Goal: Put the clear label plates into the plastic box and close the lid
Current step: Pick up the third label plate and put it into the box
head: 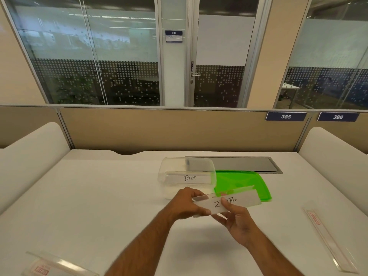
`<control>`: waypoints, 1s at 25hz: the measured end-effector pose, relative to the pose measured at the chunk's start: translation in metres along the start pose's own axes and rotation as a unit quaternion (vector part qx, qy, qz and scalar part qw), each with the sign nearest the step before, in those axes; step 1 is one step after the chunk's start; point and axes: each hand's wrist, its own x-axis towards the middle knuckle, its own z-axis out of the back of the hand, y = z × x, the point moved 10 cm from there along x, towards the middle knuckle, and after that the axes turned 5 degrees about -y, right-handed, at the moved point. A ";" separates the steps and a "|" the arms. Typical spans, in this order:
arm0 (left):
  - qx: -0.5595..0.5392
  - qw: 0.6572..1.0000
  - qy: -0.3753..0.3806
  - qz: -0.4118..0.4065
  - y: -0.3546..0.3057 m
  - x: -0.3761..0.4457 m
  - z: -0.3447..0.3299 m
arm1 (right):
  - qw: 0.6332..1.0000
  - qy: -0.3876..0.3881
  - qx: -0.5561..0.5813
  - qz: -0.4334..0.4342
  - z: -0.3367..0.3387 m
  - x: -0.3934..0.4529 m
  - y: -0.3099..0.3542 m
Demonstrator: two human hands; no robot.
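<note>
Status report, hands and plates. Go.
Left hand and right hand both gripping clear ZEBRA label plate. Clear plastic box open, BEAR plate inside. Green lid off, beside box. Path clear.

Open-plan office. White desk (99, 196) boxed in by tan partition panels (169, 128), numbered tags 385 (286, 116) and 386 (338, 117) at 2 o'clock. Frosted glass-walled rooms behind, door sign 030 (173, 36) at 12, probably a meeting room.

Bright, even overhead light casts soft shadows on the white desk (99, 196); wide-angle bending at the edges, slight softness.
</note>
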 end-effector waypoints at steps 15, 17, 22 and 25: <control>-0.029 0.999 0.013 -0.006 0.009 -0.001 0.043 | 0.999 0.003 -0.014 0.047 0.017 0.010 0.040; -0.019 1.000 0.009 -0.006 0.012 0.002 0.049 | 0.997 0.003 -0.048 0.054 0.014 0.013 0.042; 0.021 0.999 -0.031 -0.003 0.013 0.014 0.079 | 0.972 0.004 -0.222 0.083 -0.001 0.030 0.061; 0.059 0.997 -0.054 -0.012 0.009 0.028 0.099 | 0.923 0.003 -0.361 0.132 -0.019 0.045 0.082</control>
